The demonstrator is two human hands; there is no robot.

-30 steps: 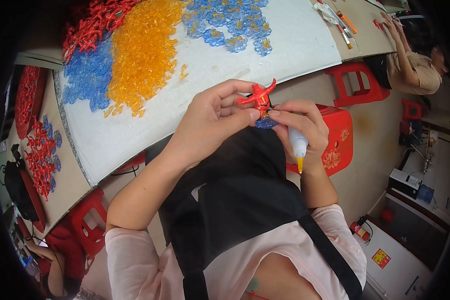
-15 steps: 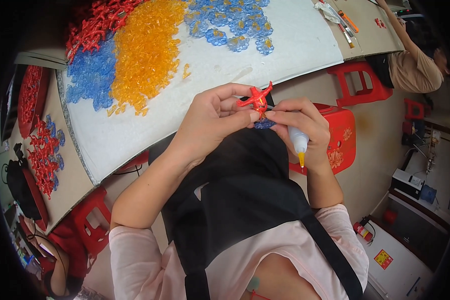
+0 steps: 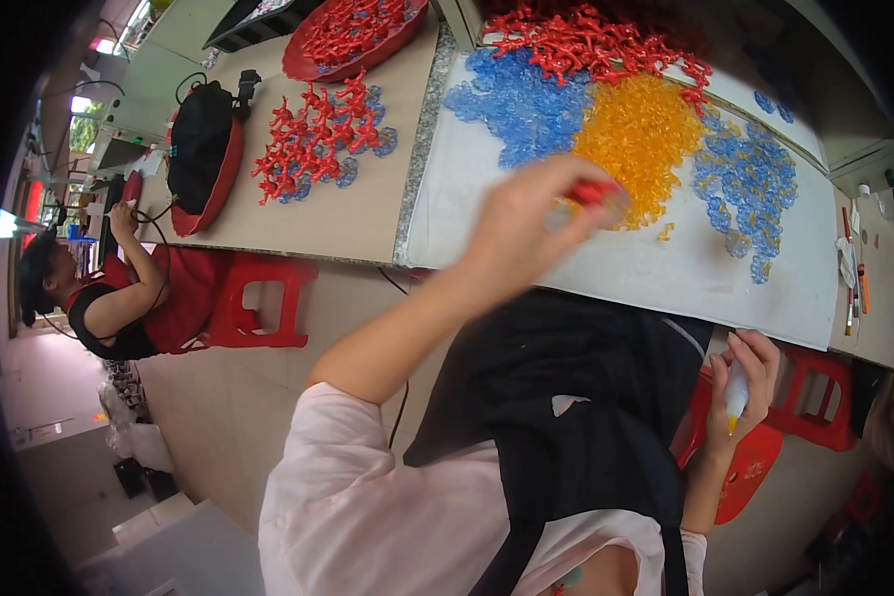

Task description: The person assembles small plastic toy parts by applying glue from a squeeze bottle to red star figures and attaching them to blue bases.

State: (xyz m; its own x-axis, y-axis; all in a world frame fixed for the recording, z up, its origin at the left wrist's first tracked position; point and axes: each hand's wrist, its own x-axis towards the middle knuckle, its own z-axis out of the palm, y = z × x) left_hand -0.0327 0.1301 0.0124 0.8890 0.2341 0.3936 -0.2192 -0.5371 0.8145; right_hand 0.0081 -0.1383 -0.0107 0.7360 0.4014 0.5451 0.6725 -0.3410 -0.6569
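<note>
My left hand (image 3: 531,214) is closed on a small red figurine (image 3: 594,192), above the white sheet; both are smeared by motion. A clear or bluish bit shows by the fingers, too blurred to make out. Lower right, at the table's front edge, my right hand (image 3: 757,370) grips a small white squeeze bottle (image 3: 736,392), its yellow nozzle pointing down. Behind the left hand lie a heap of clear blue pieces (image 3: 526,104), a heap of amber pieces (image 3: 641,139) and a pile of red figurines (image 3: 586,45). Blue pieces with amber centres (image 3: 750,184) spread to the right.
On the left table, red figurines on blue bases (image 3: 318,139) stand near a red tray (image 3: 363,55) of more figurines and a black bag (image 3: 201,149). Brushes and an orange knife (image 3: 863,288) lie far right. Another person (image 3: 134,283) sits at left near red stools (image 3: 268,298).
My hands have parted. The left has carried the red figurine away from the bottle, out over the white sheet; the right keeps the bottle. The view has swung left.
</note>
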